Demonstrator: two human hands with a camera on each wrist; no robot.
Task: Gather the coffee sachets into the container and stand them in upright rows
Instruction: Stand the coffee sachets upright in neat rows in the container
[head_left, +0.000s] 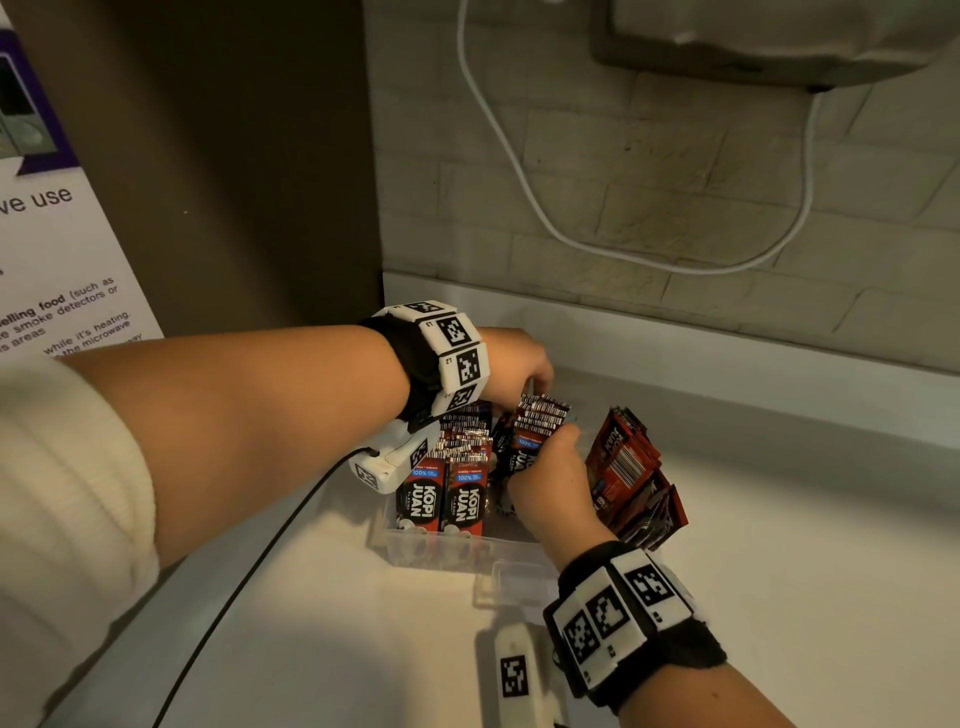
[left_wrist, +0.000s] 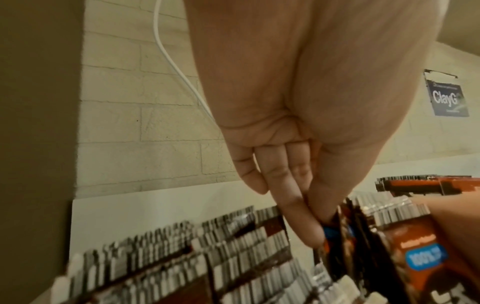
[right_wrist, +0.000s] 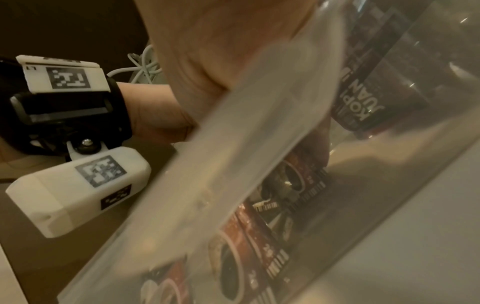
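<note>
A clear plastic container (head_left: 415, 552) stands on the white counter. Upright rows of red-and-black Kopi Juan sachets (head_left: 442, 493) fill its left side. In the middle a bundle of sachets (head_left: 540, 422) stands on end, held from both sides. My left hand (head_left: 535, 385) reaches over from the left and pinches the bundle's far top edge; the left wrist view shows thumb and fingers (left_wrist: 309, 224) on a sachet. My right hand (head_left: 562, 437) grips the bundle's near face. More sachets (head_left: 629, 467) lean in a loose pile at the right; whether inside the container is unclear. The container wall (right_wrist: 233, 164) fills the right wrist view.
A dark cabinet side (head_left: 234, 156) and a poster (head_left: 52, 260) stand at the left. A white cable (head_left: 519, 171) hangs on the brick wall under an appliance (head_left: 779, 41). A black cable (head_left: 249, 571) crosses the counter (head_left: 805, 571). A raised ledge (head_left: 675, 332) runs behind the container.
</note>
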